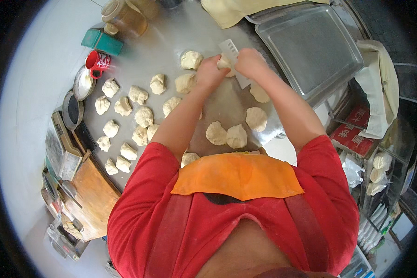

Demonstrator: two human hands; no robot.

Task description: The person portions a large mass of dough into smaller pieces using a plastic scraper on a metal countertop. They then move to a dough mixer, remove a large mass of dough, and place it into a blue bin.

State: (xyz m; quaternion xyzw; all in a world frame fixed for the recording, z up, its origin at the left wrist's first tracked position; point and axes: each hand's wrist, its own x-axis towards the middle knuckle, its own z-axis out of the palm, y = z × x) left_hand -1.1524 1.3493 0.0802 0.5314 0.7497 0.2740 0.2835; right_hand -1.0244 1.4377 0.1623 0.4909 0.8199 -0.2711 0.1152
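Observation:
My left hand [210, 73] is curled round a piece of dough [225, 65] near the far edge of the metal worktop [226, 100]. Beside it my right hand [251, 62] grips a flat white dough scraper [230, 48] with slots at one end, and its blade stands against or close to that dough. A rounded dough piece [259, 92] lies below my right hand. Several more lie nearer my body, such as one dough ball [256, 119]. To the left, many lumps of dough [144, 116] are spread over the metal, some partly hidden behind my left forearm.
A metal tray [309, 48] lies at the far right, with cloth [229, 14] beyond the worktop. Along the left edge stand a red mug [98, 64], a teal container [102, 41], a large jar [125, 17], a bowl of white powder [84, 82] and a wooden board [93, 194].

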